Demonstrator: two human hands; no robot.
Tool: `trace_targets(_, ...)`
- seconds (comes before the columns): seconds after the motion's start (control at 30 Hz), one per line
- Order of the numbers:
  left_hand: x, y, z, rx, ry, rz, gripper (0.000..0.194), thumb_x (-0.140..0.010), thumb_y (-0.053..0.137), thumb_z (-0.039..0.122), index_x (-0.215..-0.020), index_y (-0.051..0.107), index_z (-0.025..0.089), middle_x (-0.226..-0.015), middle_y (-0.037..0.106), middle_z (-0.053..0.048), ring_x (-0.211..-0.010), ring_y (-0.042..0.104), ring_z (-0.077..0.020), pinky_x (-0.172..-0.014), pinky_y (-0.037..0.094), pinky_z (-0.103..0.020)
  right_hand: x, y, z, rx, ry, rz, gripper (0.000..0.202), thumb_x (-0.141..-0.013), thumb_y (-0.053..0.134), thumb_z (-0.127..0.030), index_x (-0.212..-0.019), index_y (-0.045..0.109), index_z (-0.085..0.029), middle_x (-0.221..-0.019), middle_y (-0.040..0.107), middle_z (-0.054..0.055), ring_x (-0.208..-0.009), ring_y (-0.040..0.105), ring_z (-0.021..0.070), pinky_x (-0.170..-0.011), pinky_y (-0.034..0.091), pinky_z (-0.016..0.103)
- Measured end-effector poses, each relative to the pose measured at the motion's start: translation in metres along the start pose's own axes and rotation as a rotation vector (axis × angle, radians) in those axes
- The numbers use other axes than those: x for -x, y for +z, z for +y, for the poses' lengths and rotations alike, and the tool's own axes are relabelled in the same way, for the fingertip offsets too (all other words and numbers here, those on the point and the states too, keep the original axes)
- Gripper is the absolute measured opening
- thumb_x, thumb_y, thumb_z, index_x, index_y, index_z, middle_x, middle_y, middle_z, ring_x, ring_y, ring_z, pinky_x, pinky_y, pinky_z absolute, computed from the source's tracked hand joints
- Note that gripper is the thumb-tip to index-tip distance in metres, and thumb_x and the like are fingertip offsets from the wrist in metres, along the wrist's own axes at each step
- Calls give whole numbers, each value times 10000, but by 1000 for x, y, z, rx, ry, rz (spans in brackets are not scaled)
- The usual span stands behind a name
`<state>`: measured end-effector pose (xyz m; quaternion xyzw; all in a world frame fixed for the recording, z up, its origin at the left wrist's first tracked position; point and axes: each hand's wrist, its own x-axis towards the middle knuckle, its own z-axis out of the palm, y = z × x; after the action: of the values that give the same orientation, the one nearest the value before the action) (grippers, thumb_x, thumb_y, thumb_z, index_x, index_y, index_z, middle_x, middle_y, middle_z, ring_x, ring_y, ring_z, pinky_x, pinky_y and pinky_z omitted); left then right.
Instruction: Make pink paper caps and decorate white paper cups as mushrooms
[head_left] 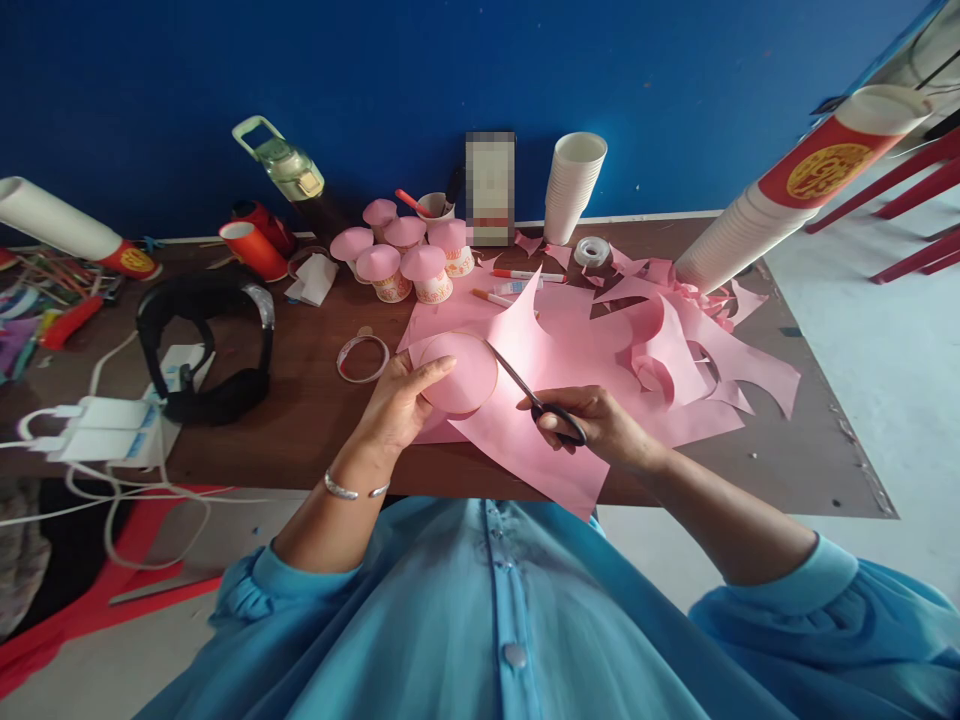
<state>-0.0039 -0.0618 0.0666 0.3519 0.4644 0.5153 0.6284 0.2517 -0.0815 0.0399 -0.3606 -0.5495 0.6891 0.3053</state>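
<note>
My left hand (409, 390) pinches a sheet of pink paper (465, 372), thumb on top, at the left side of a round outline drawn on it. Scissors (540, 405) with black handles are in my right hand (592, 425), fingers closed around the loops. Their blades meet the paper at the right edge of the circle. A cut strip of the sheet curls up behind the blades, and another part hangs over the table's front edge. More pink sheets (577, 340) lie underneath.
Several paper cups with pink cone tops (427, 262) stand behind my left hand. Stacked white cups (574, 185), a phone (491, 190) and a bottle (281, 165) line the wall. Pink offcuts (675, 350) lie right; tape (362, 358), a black headband-like device (206, 345) and cables (112, 480) lie left.
</note>
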Motion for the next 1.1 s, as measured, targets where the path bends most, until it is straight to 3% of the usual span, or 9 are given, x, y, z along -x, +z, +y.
trace_targets(0.5,1,6,13,-88,-9,-161,456,-692,862,307,-1114,790,151,-1003,807,-90,-1053,756,-329,-954,622,-416,-17,1,-17,87,24,13,508,-826,772,-559,-1107,764,-135,-692,623,12,-627,524,117,-551,427,275)
trace_targets(0.8,-3,-4,12,-132,20,-193,295,-717,868,338,-954,792,180,-938,793,-72,-1026,755,-327,-924,640,-432,-21,-1,-22,132,-4,-29,468,-873,738,-517,-1119,762,-120,-651,593,-2,-624,521,117,-553,406,275)
trace_targets(1.1,-7,-7,14,-65,-50,-162,348,-631,901,269,-943,790,162,-929,785,-99,-1062,739,-366,-889,638,-431,-21,-4,-20,151,-19,-44,433,-892,729,-487,-1110,762,-114,-633,578,-7,-603,511,109,-518,391,258)
